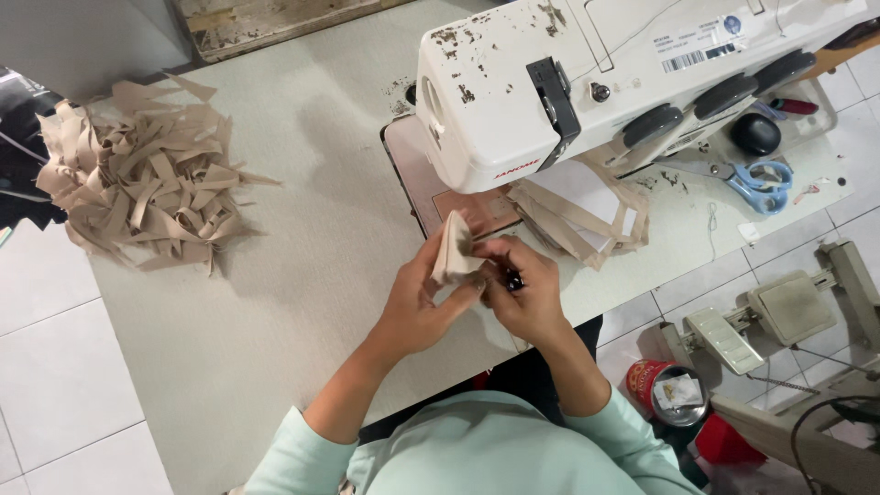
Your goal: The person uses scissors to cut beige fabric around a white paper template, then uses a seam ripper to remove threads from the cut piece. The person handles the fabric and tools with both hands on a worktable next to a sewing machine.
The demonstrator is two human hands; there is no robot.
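Observation:
My left hand (417, 307) pinches a small folded beige fabric strip (453, 247) upright, just in front of the white sewing machine (550, 82). My right hand (524, 293) meets it from the right, fingers closed on the strip's lower edge and on a small dark object (513, 280) that I cannot identify. Both hands hover over the table's front edge near the machine's needle plate (440, 197).
A heap of beige fabric strips (147, 179) lies at the table's left end. More strips (587, 215) sit under the machine arm. Blue-handled scissors (756, 179) lie at the right. Foot pedals (779, 312) and a red tin (665, 385) are on the tiled floor.

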